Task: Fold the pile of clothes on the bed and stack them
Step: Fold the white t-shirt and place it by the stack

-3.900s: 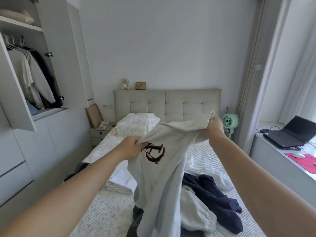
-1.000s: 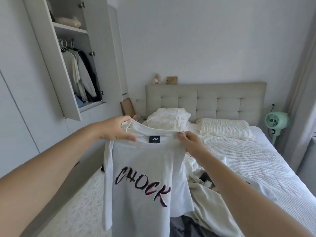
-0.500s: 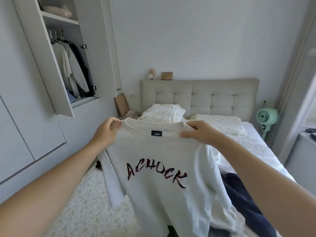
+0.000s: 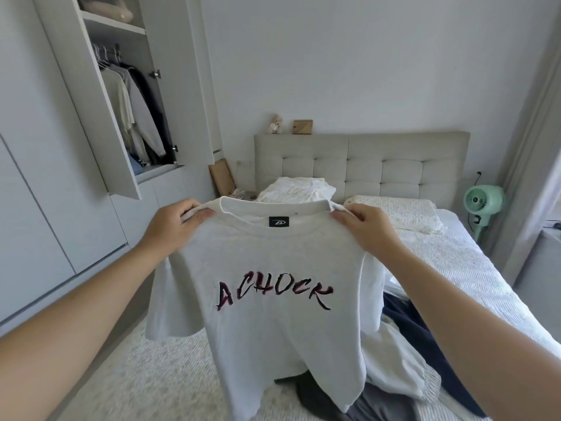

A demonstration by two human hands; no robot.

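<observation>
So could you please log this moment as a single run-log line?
stage: shirt held up | left hand: grips white T-shirt shoulder | right hand: grips other shoulder | pile: unfolded on bed

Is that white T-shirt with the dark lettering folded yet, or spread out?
Spread out: the white T-shirt hangs full length, left hand and right hand gripping its shoulders.

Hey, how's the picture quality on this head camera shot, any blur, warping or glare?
Head view: soft, even daylight with no harsh glare; the wide lens bows the wardrobe door and the room's edges; the T-shirt print reads sharply; both hands, left and right, look crisp, without motion blur.
</observation>
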